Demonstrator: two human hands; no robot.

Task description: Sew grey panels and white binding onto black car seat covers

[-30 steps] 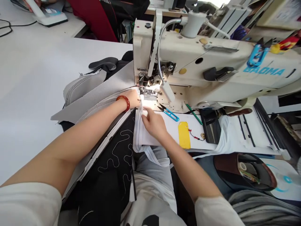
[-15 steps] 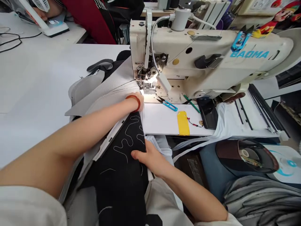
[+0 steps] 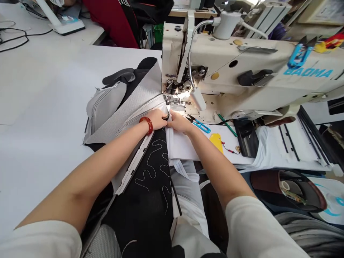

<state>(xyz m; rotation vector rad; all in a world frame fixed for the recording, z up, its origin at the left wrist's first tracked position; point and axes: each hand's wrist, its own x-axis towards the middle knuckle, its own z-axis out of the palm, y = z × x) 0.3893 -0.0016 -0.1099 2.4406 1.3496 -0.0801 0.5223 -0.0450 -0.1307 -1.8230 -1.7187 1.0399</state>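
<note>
My left hand (image 3: 157, 120) pinches the grey fabric (image 3: 129, 107) just short of the presser foot (image 3: 172, 102). My right hand (image 3: 178, 123) touches the same edge; whether it pinches or presses, I cannot tell. Beyond my grip some fabric looks sewn. The black quilted panel (image 3: 150, 179) trailing toward me seems left.

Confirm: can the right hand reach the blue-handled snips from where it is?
Probably yes. The right hand rests by the presser foot, and the blue-handled snips lie in the open on the machine bed just to its right, nothing between them.
</note>
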